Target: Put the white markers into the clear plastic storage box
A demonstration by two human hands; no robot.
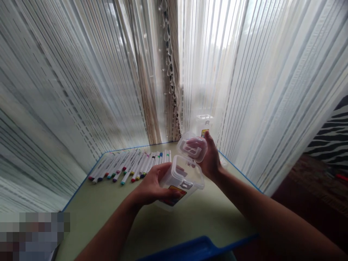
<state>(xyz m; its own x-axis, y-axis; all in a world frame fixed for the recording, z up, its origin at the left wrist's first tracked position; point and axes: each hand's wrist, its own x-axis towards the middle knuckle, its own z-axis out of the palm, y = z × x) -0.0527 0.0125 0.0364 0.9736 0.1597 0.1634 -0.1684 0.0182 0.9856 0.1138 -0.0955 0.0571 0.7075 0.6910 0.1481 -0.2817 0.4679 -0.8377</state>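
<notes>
My left hand (154, 185) is wrapped round a clear plastic box (190, 188), its thumb over a yellow and red label on the side. The box is tilted, with its opening facing up, and I see nothing inside. My right hand (212, 156) grips a clear lid (191, 148) just above the far rim of the box. Whether the lid is joined to the box I cannot tell. Left of the box, several white markers (127, 165) with coloured caps lie in rows on the table.
Another clear container (205, 121) with a yellow label stands behind my right hand. The pale green table (108, 214) has a blue edge, with a raised blue part (185, 250) at the front. Striped sheer curtains (81, 72) hang along the back.
</notes>
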